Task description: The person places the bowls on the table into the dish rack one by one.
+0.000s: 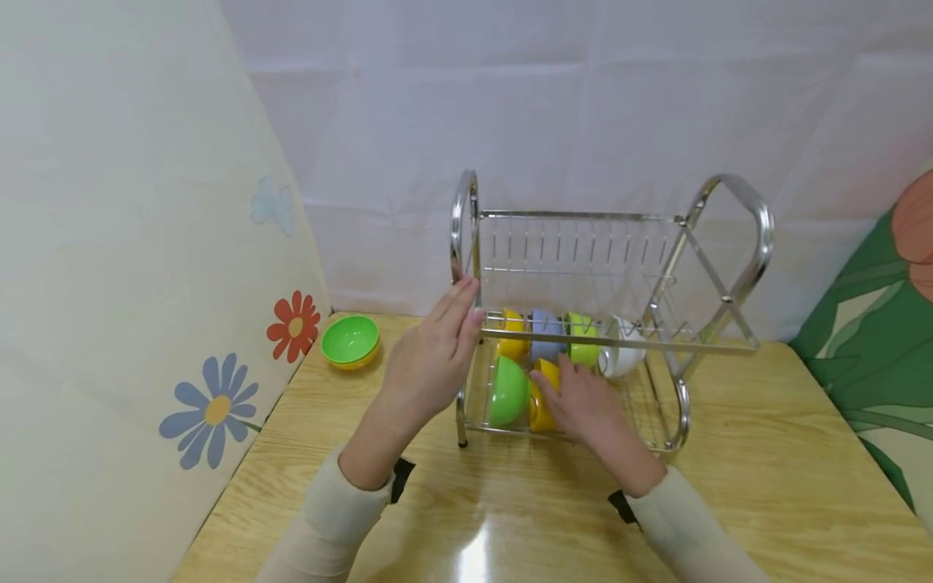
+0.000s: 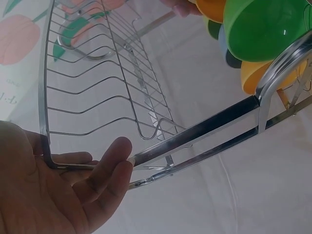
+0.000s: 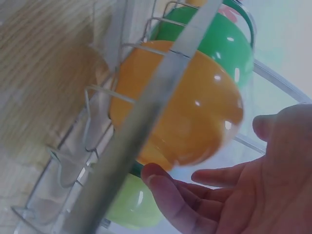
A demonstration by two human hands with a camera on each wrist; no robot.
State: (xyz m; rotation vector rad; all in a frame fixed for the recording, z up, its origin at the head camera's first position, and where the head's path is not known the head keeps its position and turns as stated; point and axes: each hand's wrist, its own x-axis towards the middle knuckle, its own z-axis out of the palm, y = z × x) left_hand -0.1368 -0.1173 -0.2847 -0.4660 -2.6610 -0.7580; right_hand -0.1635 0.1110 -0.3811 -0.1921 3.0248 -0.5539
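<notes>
A two-tier metal dish rack stands on the table with bowls on its lower tier. My left hand holds the rack's left front corner; in the left wrist view, the metal bar lies between its thumb and fingers. My right hand is at an orange-yellow bowl in the front row, fingers spread near its base and thumb apart from it. Left of that bowl sits a green bowl. Behind them stand another yellow bowl, a bluish-grey bowl, a light green bowl and a white bowl.
On the table's left back corner, a green bowl sits inside a yellow bowl. The rack's upper tier overhangs the lower bowls. A flowered panel borders the left side, and a white cloth hangs behind.
</notes>
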